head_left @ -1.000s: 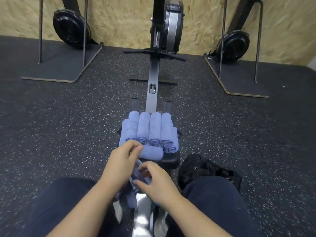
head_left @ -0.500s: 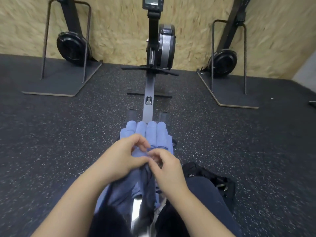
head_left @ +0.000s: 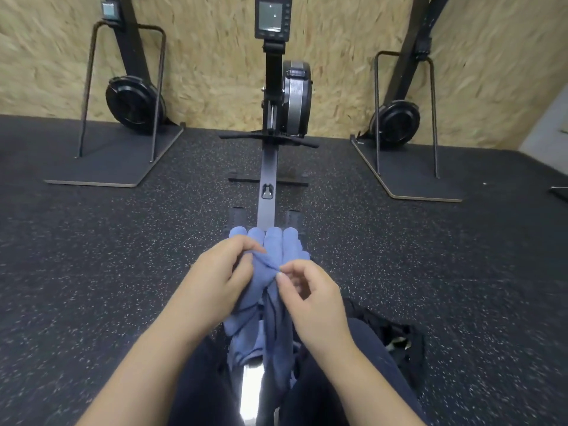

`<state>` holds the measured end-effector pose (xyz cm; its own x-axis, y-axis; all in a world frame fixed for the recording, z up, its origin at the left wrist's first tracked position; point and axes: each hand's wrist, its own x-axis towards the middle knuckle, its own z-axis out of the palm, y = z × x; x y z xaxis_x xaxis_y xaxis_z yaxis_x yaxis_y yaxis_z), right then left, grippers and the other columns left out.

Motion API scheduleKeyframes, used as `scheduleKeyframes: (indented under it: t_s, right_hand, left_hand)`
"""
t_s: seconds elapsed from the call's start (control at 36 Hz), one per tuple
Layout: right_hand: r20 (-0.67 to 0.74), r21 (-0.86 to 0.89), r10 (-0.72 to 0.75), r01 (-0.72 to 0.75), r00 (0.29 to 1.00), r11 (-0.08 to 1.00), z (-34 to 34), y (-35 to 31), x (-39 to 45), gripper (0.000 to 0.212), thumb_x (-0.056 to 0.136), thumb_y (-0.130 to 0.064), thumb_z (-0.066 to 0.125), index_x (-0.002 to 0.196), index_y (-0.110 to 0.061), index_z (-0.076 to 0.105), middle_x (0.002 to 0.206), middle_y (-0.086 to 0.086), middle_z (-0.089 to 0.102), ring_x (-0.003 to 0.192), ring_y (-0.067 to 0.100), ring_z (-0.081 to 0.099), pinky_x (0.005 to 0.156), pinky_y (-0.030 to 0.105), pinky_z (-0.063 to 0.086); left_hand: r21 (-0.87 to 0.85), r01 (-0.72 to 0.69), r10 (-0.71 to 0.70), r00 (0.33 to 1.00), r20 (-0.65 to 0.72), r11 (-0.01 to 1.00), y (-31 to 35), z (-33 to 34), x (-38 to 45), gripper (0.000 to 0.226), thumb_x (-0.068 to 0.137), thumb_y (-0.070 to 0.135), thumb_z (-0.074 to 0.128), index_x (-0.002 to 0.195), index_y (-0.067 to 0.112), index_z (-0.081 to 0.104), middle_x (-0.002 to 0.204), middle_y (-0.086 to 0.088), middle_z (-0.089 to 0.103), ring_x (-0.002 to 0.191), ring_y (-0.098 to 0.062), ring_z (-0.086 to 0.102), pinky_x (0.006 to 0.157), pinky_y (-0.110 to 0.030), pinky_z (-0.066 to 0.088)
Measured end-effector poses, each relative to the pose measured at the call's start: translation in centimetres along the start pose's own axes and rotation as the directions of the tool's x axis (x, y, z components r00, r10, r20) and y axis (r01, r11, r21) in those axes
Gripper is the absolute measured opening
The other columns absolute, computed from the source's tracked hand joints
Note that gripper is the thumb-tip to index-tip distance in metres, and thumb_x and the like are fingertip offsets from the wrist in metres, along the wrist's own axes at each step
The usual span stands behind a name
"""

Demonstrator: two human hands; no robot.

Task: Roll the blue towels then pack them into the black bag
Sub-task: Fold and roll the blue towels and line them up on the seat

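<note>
Left hand (head_left: 219, 279) fingers curled, pinching top edge of loose blue towel (head_left: 261, 305). Right hand (head_left: 310, 298) pinches same edge just beside it, thumb and forefinger tips together, other fingers curled. Towel is soft terry, hangs limp and creased between the hands, lower end drops between the dark-trousered legs; its bottom is hidden there, hard to make out.

Just beyond the hands: rolled towels (head_left: 272, 242), four rounded blue cylinders side by side, near ends hidden behind hands and loose towel; what they sit on is hidden.

To the right of right hand, past the knee: black bag (head_left: 399, 339) on floor, crumpled fabric, mostly hidden by the leg, opening hard to read.

Further out: rowing machine (head_left: 267, 192), grey metal rail, round flywheel housing, small screen on top. Floor (head_left: 107, 256) black rubber, white speckles. Back wall rough chipboard, slightly blurred. Forearms cut off by bottom edge.
</note>
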<state>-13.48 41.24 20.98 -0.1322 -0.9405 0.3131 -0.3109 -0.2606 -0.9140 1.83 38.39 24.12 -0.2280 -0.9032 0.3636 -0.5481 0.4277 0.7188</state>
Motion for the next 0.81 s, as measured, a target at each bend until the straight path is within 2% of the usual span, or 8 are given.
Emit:
scheduleKeyframes:
  t_s: [0.11,0.17,0.28,0.42,0.5,0.58,0.67,0.81]
  right_hand:
    - [0.114,-0.060,0.023,-0.017,0.993,0.998,0.6,-0.4,0.8,0.023,0.089,-0.019,0.065,0.087,-0.039,0.053,0.094,-0.012,0.060,0.081,-0.004,0.055,0.070,0.008,0.041]
    - [0.152,-0.127,0.016,0.003,0.988,0.992,0.8,-0.3,1.2,0.022,0.089,-0.022,0.064,0.087,-0.040,0.051,0.092,-0.014,0.057,0.083,-0.002,0.054,0.072,0.009,0.042]
    - [0.187,-0.255,-0.022,0.070,0.982,0.964,1.3,0.1,1.6,0.011,0.090,-0.019,0.059,0.101,-0.022,0.061,0.092,-0.009,0.058,0.085,0.005,0.051,0.076,0.019,0.041]
    - [0.142,-0.342,-0.030,0.077,0.989,0.936,0.9,0.5,2.2,0.013,0.086,-0.013,0.058,0.097,-0.019,0.062,0.083,-0.017,0.053,0.071,-0.005,0.049,0.066,0.009,0.034]
    - [0.094,-0.359,-0.027,0.059,0.995,0.932,0.5,0.9,2.9,0.010,0.090,-0.013,0.057,0.093,-0.020,0.063,0.083,-0.017,0.054,0.069,0.000,0.049,0.067,0.013,0.035]
    - [0.114,-0.434,-0.018,0.066,0.993,0.898,0.4,1.1,3.5,0.009,0.090,-0.014,0.056,0.092,-0.021,0.062,0.089,-0.010,0.056,0.075,0.008,0.050,0.072,0.023,0.040]
    - [0.227,-0.401,-0.040,0.131,0.973,0.907,1.0,0.5,3.5,0.011,0.091,-0.017,0.056,0.099,-0.018,0.064,0.094,-0.007,0.062,0.085,0.012,0.055,0.082,0.030,0.046]
    - [0.218,-0.228,-0.123,0.173,0.968,0.958,1.8,-1.0,2.4,0.028,0.087,-0.028,0.047,0.099,-0.011,0.066,0.090,0.001,0.066,0.082,0.010,0.056,0.074,0.017,0.041]
  left_hand:
    - [0.020,-0.023,0.022,0.999,0.039,1.000,0.0,0.6,0.1,0.023,0.090,0.027,0.045,0.084,0.047,0.055,0.082,0.008,0.069,0.075,-0.004,0.058,0.071,-0.020,0.044]
    - [0.033,-0.035,0.033,0.998,0.057,0.999,0.0,0.8,0.0,0.029,0.093,0.021,0.049,0.085,0.048,0.055,0.088,0.019,0.067,0.081,-0.002,0.060,0.074,-0.017,0.044]
    - [0.040,-0.031,0.030,0.999,0.023,0.999,-0.3,0.5,0.0,0.032,0.093,0.012,0.056,0.089,0.043,0.059,0.086,0.022,0.067,0.083,-0.001,0.060,0.073,-0.014,0.043]
    - [0.042,-0.042,0.039,0.997,0.059,0.998,0.6,-0.6,0.1,0.018,0.077,0.025,0.056,0.090,0.038,0.059,0.087,0.017,0.067,0.089,0.001,0.059,0.073,-0.006,0.039]
    - [0.086,-0.028,0.019,0.994,0.106,0.996,0.6,-1.3,0.0,0.026,0.079,0.010,0.060,0.095,0.031,0.059,0.093,0.012,0.066,0.086,-0.002,0.058,0.072,-0.004,0.037]
    - [0.065,0.010,-0.014,0.998,0.061,0.998,0.8,-2.0,-0.1,0.042,0.080,-0.001,0.058,0.094,0.038,0.053,0.092,0.023,0.063,0.088,0.005,0.057,0.073,-0.003,0.036]
    - [0.048,0.010,-0.012,0.999,0.034,0.999,1.1,-2.3,-0.1,0.046,0.082,0.000,0.056,0.094,0.044,0.048,0.093,0.022,0.065,0.090,0.004,0.058,0.074,-0.005,0.038]
    - [0.025,0.019,-0.019,1.000,-0.015,0.999,1.3,-2.6,0.1,0.030,0.088,0.007,0.057,0.099,0.035,0.054,0.095,0.019,0.068,0.093,-0.002,0.061,0.081,-0.015,0.043]
